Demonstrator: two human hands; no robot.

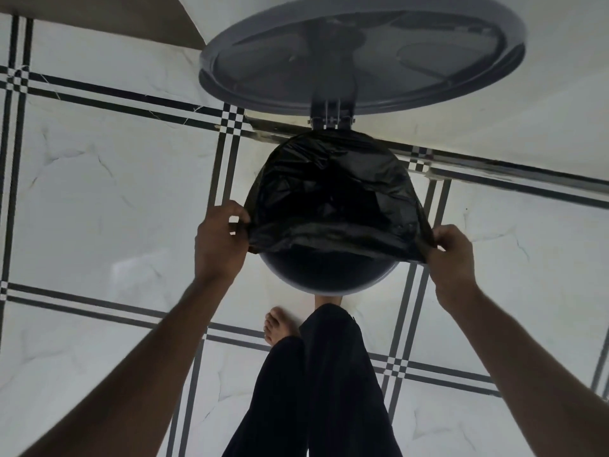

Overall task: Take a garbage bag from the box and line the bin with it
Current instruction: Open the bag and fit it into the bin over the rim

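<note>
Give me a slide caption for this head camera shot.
Both hands, left and right, stretch a black garbage bag over the open pedal bin's rim.

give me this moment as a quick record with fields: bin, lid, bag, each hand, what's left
bin: round dark bin on tiled floor
lid: round grey hinged lid, raised open
bag: black plastic garbage bag, over far rim, near edge not yet over near rim
left hand: grip pinching bag's left edge
right hand: grip pinching bag's right edge
left to do: pull near edge over rim

tiled floor (99,179); bin (329,278) and bare foot (276,324) on it
</note>
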